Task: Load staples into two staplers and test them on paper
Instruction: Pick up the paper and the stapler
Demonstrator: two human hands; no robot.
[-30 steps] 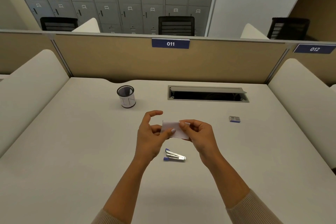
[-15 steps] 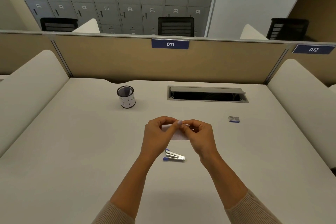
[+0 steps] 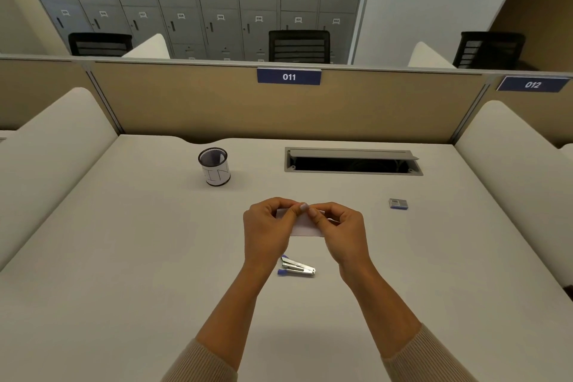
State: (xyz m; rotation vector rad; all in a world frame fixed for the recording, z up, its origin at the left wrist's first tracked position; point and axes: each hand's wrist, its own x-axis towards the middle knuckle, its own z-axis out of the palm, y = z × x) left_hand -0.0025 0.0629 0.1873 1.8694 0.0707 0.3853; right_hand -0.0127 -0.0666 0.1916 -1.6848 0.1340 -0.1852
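A small folded white paper (image 3: 305, 226) is held above the middle of the desk. My left hand (image 3: 266, 231) pinches its left part and my right hand (image 3: 341, 234) pinches its right part, thumbs meeting at the top edge. Most of the paper is hidden behind my fingers. A small silver stapler with blue ends (image 3: 296, 267) lies on the desk just below my hands, untouched. A small blue staple box (image 3: 398, 203) lies to the right. Only one stapler is in view.
A black mesh pen cup with a white label (image 3: 214, 167) stands at the back left. An open cable hatch (image 3: 353, 162) is set into the desk at the back. Padded side panels (image 3: 514, 164) and a beige partition (image 3: 279, 108) bound the desk.
My left hand closed from spread fingers onto the paper, and both hands drew together with thumbs now meeting at its top edge. The stapler and staple box stayed put.
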